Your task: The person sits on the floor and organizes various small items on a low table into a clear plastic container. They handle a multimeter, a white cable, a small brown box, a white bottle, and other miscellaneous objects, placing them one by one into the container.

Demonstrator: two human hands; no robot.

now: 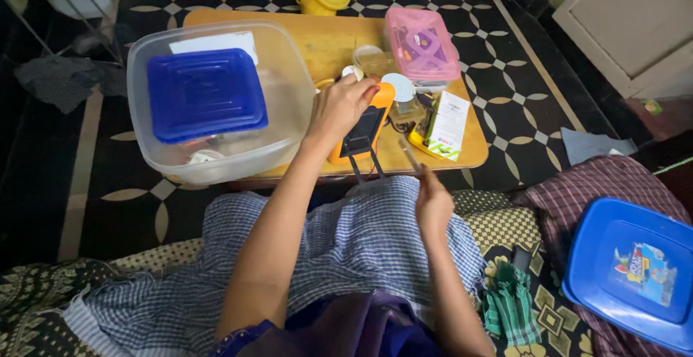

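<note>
Past the clear tub (289, 111) at the surface's (332, 43) left edge, the left hand (343, 104) grasps an orange device (364, 129) near the front edge, steadying it, while the right hand (433, 205), clenched, pinches a thin tool (410, 155), apparently about to probe it, which needs careful aim.
</note>
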